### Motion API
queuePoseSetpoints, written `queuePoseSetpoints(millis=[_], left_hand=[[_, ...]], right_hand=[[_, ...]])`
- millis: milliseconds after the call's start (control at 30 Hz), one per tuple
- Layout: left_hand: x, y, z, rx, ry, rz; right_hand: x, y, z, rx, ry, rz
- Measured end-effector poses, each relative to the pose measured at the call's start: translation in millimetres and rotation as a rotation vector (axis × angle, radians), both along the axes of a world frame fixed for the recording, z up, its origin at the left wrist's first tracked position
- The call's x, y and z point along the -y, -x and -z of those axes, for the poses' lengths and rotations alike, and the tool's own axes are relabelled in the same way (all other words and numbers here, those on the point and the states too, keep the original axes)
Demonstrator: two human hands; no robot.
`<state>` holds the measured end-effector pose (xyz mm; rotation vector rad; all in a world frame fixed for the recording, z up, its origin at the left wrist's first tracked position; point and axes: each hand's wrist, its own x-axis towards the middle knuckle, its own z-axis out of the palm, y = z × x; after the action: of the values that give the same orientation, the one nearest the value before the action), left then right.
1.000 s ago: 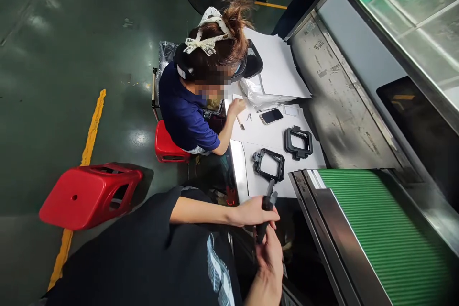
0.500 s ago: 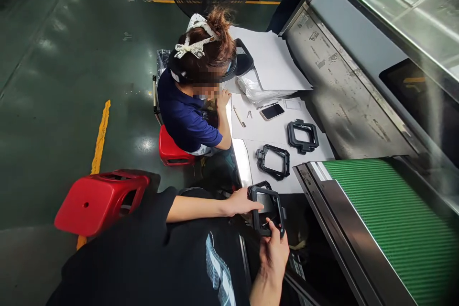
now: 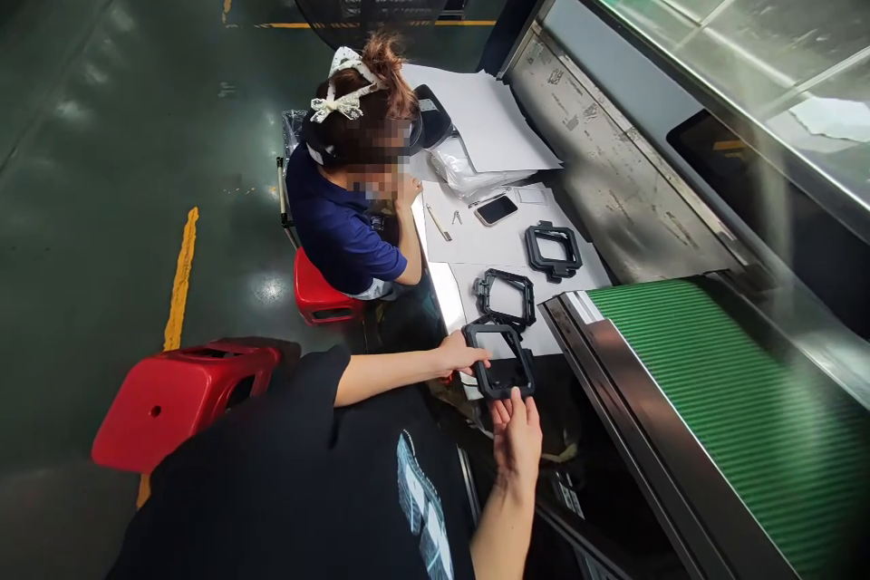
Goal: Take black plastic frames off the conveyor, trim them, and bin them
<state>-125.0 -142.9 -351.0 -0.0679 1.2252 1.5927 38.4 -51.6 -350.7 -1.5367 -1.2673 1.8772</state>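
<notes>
Between my two hands is a black rectangular frame [image 3: 527, 369], held over the near edge of the white-covered table [image 3: 445, 245]. My left hand [image 3: 462, 353] grips its left side, thumb lying across the inner opening. From below, my right hand [image 3: 517, 426] holds the near side with fingers closed on the rim. Just past it on the table lies a second black frame [image 3: 528, 299] with a clip-like part at its left. A third black frame [image 3: 575, 254] rests farther right.
A co-worker [image 3: 346, 208] sits on a red stool [image 3: 326, 290] at the table's left. A phone [image 3: 496, 210], a pen-like stick [image 3: 439, 223] and a plastic bag [image 3: 455, 170] lie on the table. A green ribbed conveyor [image 3: 707, 390] runs at right; another red stool [image 3: 169, 408] stands at left.
The held frame has moved up and away from me, closer to the frames on the table, and now lies flatter. Both hands moved with it. The whole view has shifted slightly.
</notes>
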Motion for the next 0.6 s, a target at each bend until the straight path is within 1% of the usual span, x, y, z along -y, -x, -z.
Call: queuePoseSetpoints(millis=[100,233,300,400,500,533,600], left_hand=[[3.6,-3.3,-7.3,0.030,0.060,0.061],[7.4,-9.4,-19.8,0.039,0.063,0.116],[4.9,-9.7,-22.4,0.031,0.068,0.141],[-1.5,-3.9,-21.5,-0.022,0.090,0.215],[-5.3,8.4,-19.1,-0.163,0.153,0.354],[-6.0,13.6,-18.7,-0.250,0.200,0.393],[-8.5,25.5,-18.6,-0.500,0.312,0.429]], right_hand=[[4.6,-3.4,0.8,0.005,0.014,-0.033],[6.3,-10.0,5.1,0.079,0.033,0.014],[5.4,-10.5,7.4,0.089,0.034,0.045],[1.7,-4.7,10.3,0.074,0.027,0.101],[-4.4,5.6,14.0,0.080,0.038,0.165],[-6.7,9.0,15.6,0.080,0.038,0.185],[-11.0,15.3,19.5,0.077,0.027,0.228]])
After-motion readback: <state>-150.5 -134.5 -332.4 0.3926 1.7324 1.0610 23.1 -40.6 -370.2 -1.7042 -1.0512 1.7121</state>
